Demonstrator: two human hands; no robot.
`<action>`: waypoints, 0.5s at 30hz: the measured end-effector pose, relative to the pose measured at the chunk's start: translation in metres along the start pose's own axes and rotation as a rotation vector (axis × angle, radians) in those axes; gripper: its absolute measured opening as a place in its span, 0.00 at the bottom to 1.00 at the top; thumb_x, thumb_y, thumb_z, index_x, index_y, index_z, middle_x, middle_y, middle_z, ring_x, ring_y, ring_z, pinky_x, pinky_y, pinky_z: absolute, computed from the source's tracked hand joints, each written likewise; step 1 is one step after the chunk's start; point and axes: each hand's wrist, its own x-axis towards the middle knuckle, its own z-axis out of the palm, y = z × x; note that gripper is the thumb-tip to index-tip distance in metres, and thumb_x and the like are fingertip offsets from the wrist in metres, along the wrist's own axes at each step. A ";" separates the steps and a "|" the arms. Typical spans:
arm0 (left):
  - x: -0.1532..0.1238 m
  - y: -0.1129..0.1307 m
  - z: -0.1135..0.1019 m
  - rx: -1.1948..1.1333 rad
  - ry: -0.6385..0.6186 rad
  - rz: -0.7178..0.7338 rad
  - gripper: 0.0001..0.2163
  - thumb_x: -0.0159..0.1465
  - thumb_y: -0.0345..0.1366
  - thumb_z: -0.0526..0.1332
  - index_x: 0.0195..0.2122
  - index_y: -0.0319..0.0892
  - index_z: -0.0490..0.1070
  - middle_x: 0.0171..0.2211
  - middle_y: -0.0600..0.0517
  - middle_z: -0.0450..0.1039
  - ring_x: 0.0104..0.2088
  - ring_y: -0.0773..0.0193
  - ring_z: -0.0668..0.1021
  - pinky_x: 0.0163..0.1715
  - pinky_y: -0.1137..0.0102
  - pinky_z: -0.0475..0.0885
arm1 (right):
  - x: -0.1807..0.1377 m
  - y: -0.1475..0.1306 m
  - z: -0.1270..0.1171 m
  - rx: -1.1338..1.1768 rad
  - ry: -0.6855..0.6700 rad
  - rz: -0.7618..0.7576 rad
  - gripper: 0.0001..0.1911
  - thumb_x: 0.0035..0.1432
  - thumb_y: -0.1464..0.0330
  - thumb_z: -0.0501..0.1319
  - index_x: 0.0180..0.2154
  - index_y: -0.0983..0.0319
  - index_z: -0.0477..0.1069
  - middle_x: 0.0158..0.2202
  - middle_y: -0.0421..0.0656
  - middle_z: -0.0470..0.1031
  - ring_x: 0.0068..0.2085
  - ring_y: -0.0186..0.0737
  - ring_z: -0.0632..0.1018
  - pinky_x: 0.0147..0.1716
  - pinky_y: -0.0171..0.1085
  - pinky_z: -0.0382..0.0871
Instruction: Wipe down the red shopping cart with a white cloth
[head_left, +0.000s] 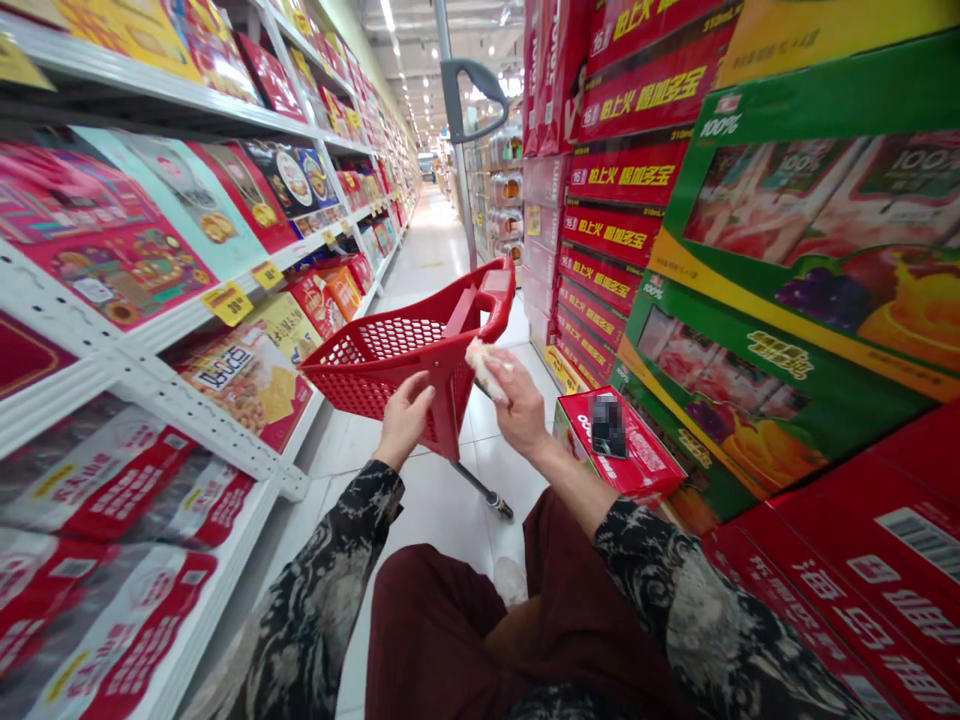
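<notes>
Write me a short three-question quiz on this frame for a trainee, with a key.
1. Which hand holds the crumpled whitish item?
2. True or false: the shopping cart is green.
3. Fill in the blank: the white shelves run along the person's ___ side.

Key:
1. The right hand.
2. False; it is red.
3. Left.

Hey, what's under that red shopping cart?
Under the red shopping cart, white floor tiles and a grey leg show. It and the left hand cover some floor behind them, so I can't see what's there.
</notes>
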 end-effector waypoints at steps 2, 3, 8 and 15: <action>0.020 -0.006 -0.013 0.245 0.123 0.081 0.22 0.56 0.35 0.54 0.54 0.38 0.64 0.57 0.42 0.64 0.57 0.57 0.66 0.59 0.58 0.58 | 0.031 0.003 -0.014 -0.090 0.056 -0.038 0.19 0.61 0.69 0.49 0.52 0.53 0.67 0.59 0.39 0.62 0.64 0.42 0.56 0.62 0.51 0.51; 0.028 -0.009 -0.018 0.366 0.130 0.112 0.24 0.56 0.33 0.53 0.55 0.40 0.62 0.60 0.42 0.60 0.60 0.56 0.63 0.60 0.55 0.55 | 0.046 0.007 -0.019 -0.126 0.080 -0.038 0.18 0.61 0.69 0.49 0.51 0.52 0.67 0.60 0.38 0.60 0.64 0.43 0.53 0.62 0.53 0.49; 0.051 -0.025 -0.027 0.675 -0.090 0.037 0.32 0.52 0.26 0.52 0.60 0.45 0.55 0.63 0.43 0.51 0.63 0.49 0.55 0.56 0.37 0.47 | 0.074 0.031 -0.003 -0.217 -0.033 -0.092 0.18 0.60 0.71 0.52 0.50 0.51 0.69 0.60 0.40 0.61 0.64 0.46 0.54 0.61 0.56 0.48; 0.063 -0.028 -0.032 0.723 -0.144 0.042 0.32 0.50 0.25 0.52 0.58 0.47 0.57 0.63 0.45 0.54 0.63 0.48 0.55 0.55 0.36 0.47 | 0.046 0.039 0.036 -0.368 -0.128 -0.286 0.16 0.61 0.74 0.53 0.48 0.56 0.71 0.58 0.45 0.64 0.64 0.45 0.55 0.58 0.52 0.55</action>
